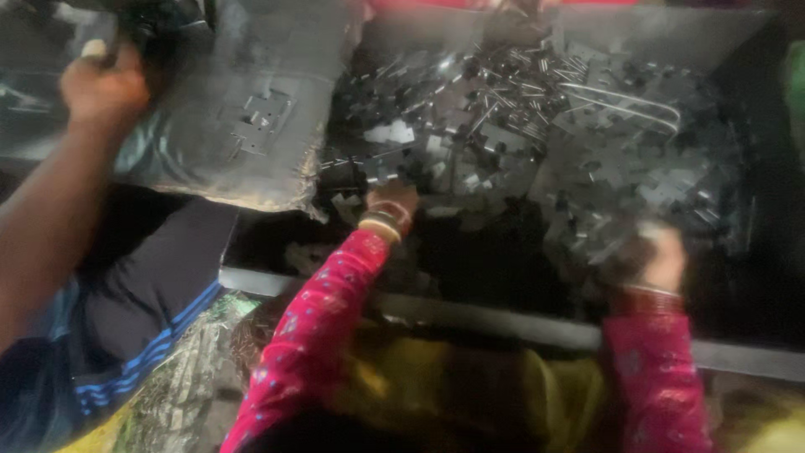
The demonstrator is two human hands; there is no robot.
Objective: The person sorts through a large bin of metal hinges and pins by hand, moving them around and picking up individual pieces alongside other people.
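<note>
Head view: the picture is dark and blurry.
Tray: a big dark metal tray (503,323) with a low front rim runs across the picture.
Metal pieces: a heap of small flat grey metal pieces (503,151) fills the far part of the tray, reaching its far edge and its right side.
Thin rods: some thin shiny rods (520,88) lie mixed in near the far edge.
Wire loop: a long bent wire loop (629,105) lies on the heap near the far right corner.
Left hand: the left hand (392,200), in a pink sleeve with bangles at the wrist, reaches over the front rim and touches the near edge of the heap. Its fingers are down among the pieces, so one cannot tell if it grasps any.
Right hand: the right hand (658,256), also in a pink sleeve with a bangle, rests on the pieces at the right side of the tray. It is blurred, and one cannot tell if it is clenched or loose.
Other person: another person's hand (105,84) at the far left is closed around something small.
Grey sack: a grey sack (243,117) lies just left of the tray, with a few metal pieces on top.
</note>
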